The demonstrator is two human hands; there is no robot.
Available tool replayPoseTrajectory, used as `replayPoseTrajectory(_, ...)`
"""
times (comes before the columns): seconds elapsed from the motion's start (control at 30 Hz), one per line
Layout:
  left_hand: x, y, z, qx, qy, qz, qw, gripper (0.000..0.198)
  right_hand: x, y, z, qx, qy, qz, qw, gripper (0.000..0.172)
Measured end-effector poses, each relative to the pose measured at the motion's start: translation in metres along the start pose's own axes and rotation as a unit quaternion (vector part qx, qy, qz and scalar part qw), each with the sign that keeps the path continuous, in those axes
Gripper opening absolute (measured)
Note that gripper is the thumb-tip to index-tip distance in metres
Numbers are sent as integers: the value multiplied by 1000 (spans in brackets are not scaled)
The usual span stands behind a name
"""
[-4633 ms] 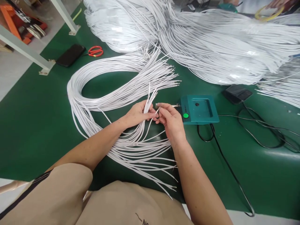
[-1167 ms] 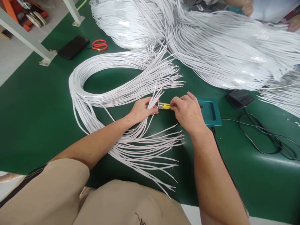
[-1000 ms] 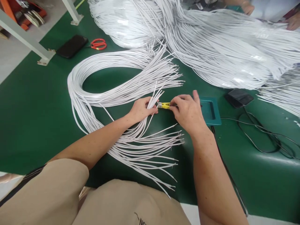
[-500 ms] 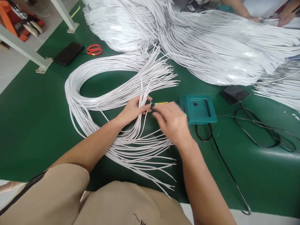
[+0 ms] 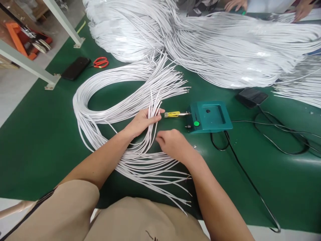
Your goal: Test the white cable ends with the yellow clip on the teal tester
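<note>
My left hand point(image 5: 142, 123) is closed round a small bunch of white wires point(image 5: 151, 115), their tips standing up above the thumb. Just below and to the right, my right hand point(image 5: 173, 143) has its thumb and fingertips pinched together beside the same strands; whatever is between them is hidden. Right of my left fingertips lies a metal shaft with a yellow wrapped piece point(image 5: 173, 114). It sticks out of a teal box-shaped machine point(image 5: 227, 115) with a green button point(image 5: 197, 124). More loose wire ends point(image 5: 155, 174) fan out beneath my right wrist.
A looped wire bundle point(image 5: 82, 97) lies to the left. Large wire heaps point(image 5: 225, 50) cover the far side. Red-handled scissors point(image 5: 100, 62), a black phone point(image 5: 75, 68), a black pedal-like block point(image 5: 252, 97) and black cables point(image 5: 240, 179) rest on the green table point(image 5: 30, 160). A co-worker's hands point(image 5: 303, 11) show at the back.
My right hand has moved down and left, away from the yellow piece, uncovering the shaft and green button. My left hand still holds the wires. A co-worker's hand has shifted left.
</note>
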State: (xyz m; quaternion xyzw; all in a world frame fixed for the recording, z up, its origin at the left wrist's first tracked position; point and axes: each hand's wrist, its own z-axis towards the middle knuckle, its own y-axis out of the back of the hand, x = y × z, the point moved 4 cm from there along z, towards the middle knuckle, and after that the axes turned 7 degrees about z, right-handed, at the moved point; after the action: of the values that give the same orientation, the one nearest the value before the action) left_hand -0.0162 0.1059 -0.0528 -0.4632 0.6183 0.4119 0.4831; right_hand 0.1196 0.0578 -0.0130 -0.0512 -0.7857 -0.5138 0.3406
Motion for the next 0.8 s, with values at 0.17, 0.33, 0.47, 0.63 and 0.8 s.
replayPoseTrajectory(0.17,-8,-6,-3,-25,-43,28,998,36,-25,25,5,-220,-79,252,939,21)
replayPoseTrajectory(0.33,-13,-13,-6,-30,-68,89,993,34,-28,20,11,-272,-76,362,888,27)
replayPoseTrajectory(0.47,-8,-15,-5,-11,-63,77,995,38,-27,18,11,-280,-67,443,849,18)
replayPoseTrajectory(0.63,-4,-14,-4,-8,-64,58,996,39,-27,16,13,-253,-43,530,808,14)
replayPoseTrajectory(0.8,-3,-16,-7,-6,-61,44,997,42,-30,5,15,-170,-107,692,693,14)
